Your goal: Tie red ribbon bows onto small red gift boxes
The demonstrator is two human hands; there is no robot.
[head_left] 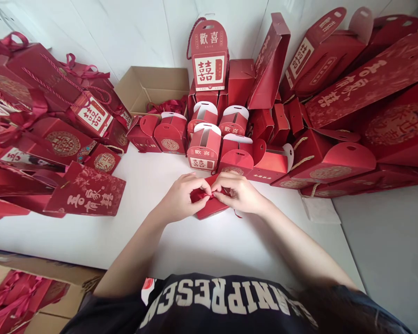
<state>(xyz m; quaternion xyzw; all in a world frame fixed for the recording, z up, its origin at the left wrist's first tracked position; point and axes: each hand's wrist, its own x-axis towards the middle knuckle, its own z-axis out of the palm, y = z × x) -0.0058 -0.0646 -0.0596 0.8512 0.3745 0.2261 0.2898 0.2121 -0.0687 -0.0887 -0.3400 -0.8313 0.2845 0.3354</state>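
Note:
A red gift box (209, 214) lies on the white table in front of me, partly covered by both hands. Above it, my left hand (188, 197) pinches a dark red ribbon (212, 195) between thumb and forefinger. From the other side my right hand (239, 191) pinches the same ribbon, the fingertips of both hands almost meeting. A loose ribbon end (237, 214) sticks out below my right hand. How the ribbon is looped or knotted is hidden by the fingers. Just beyond my hands stands a small box marked with white panels and characters (204, 147).
Several red gift boxes (170, 134) crowd the back of the white table (142, 232). Larger boxes (334, 160) are stacked at the right, and ribboned ones (61, 139) at the left. A cardboard carton (153, 83) holds ribbons; another carton (55, 304) stands at lower left.

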